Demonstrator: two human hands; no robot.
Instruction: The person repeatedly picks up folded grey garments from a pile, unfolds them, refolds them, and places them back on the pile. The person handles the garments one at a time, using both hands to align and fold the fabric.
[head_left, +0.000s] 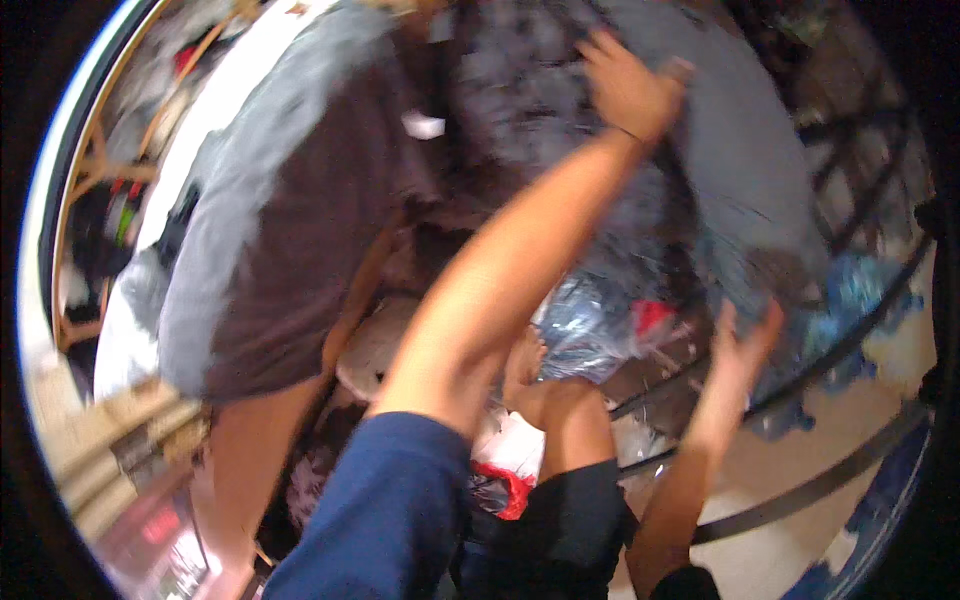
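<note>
My left hand (632, 92) reaches far up to the right, with a thin dark band at the wrist. Its fingers are spread over a large grey cloth piece (750, 140) beside a dark, crumpled bundle (530, 90). Whether the palm presses on the cloth is hard to tell. Lower right, my right hand (742, 345) is blurred, fingers apart, close to the grey cloth's lower end. Neither hand visibly holds anything. Below the bundle lies crumpled clear plastic (585, 325) with a red patch (655, 318) beside it.
A person in a grey shirt (280, 220) bends close on my left. Dark curved metal bars (840, 350) run along the right, with blue plastic (860, 285) near them. Wooden slats (120, 430) stand at the lower left. A red-edged white bag (510, 460) lies by my legs.
</note>
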